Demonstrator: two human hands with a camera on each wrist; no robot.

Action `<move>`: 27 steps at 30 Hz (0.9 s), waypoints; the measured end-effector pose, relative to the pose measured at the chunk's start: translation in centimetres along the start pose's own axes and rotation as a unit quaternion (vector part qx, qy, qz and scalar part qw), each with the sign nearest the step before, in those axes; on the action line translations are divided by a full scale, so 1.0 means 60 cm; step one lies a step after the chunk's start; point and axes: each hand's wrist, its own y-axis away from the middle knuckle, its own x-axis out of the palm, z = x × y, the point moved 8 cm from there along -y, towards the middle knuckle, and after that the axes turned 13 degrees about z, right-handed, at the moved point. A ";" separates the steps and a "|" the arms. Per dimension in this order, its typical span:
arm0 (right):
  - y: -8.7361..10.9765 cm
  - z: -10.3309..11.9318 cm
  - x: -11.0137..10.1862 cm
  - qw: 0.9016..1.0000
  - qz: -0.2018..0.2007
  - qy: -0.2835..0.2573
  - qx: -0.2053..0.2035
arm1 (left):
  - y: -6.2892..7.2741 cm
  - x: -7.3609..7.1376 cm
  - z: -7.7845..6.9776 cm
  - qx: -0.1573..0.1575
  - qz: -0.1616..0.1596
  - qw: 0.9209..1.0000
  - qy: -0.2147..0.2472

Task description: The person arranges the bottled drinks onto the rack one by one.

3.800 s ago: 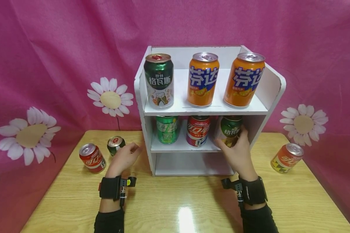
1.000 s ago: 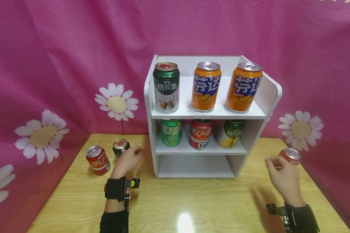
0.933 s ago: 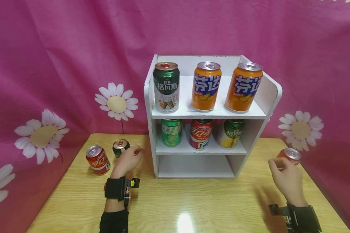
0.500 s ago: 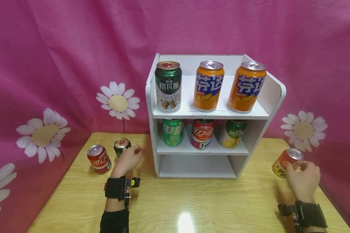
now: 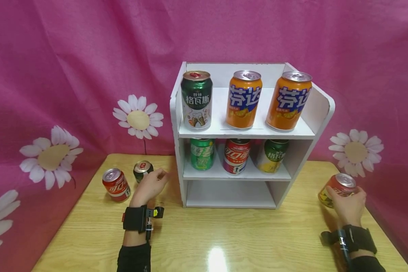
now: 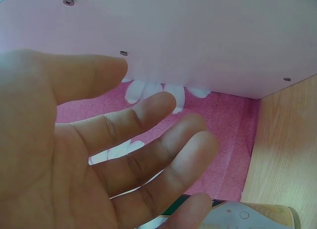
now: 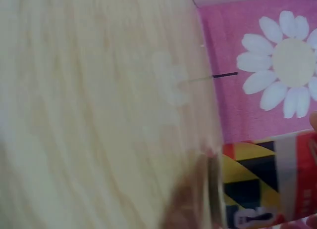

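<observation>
My right hand is at the red-and-yellow cola can on the table's right side, thumb on its near left and fingers round its right. In the right wrist view the can's checkered lower part shows, with fingertips at the frame's edge. Loosely bent and holding nothing, my left hand hovers left of the white shelf. Its palm and spread fingers show in the left wrist view. Beside it stand a dark green kvass can, partly hidden by the hand, and a red cola can.
On the shelf's top level are a green-and-white kvass can and two orange soda cans. The middle level bears a green can, a red cola can and a green-and-yellow kvass can. Pink curtain hangs behind.
My right hand has left the green-and-yellow kvass can on the middle level, moved right across the table and closed round the cola can there. My left hand has stayed nearly still.
</observation>
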 end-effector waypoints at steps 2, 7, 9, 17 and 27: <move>-0.006 -0.007 0.007 1.000 0.003 -0.019 0.011 | 0.000 0.001 0.000 0.000 0.000 1.000 0.001; -0.017 -0.017 0.013 0.999 0.013 -0.011 0.028 | 0.000 0.003 0.003 0.002 -0.001 1.000 0.012; -0.018 -0.020 0.013 0.999 0.009 -0.010 0.031 | 0.000 0.004 0.005 0.003 0.001 1.000 0.016; -0.027 -0.029 0.013 0.998 -0.009 -0.043 0.040 | -0.001 0.005 0.005 0.002 0.008 1.000 0.017; -0.023 -0.015 0.011 0.999 -0.010 -0.001 0.036 | -0.002 0.000 0.003 0.003 0.004 1.000 0.015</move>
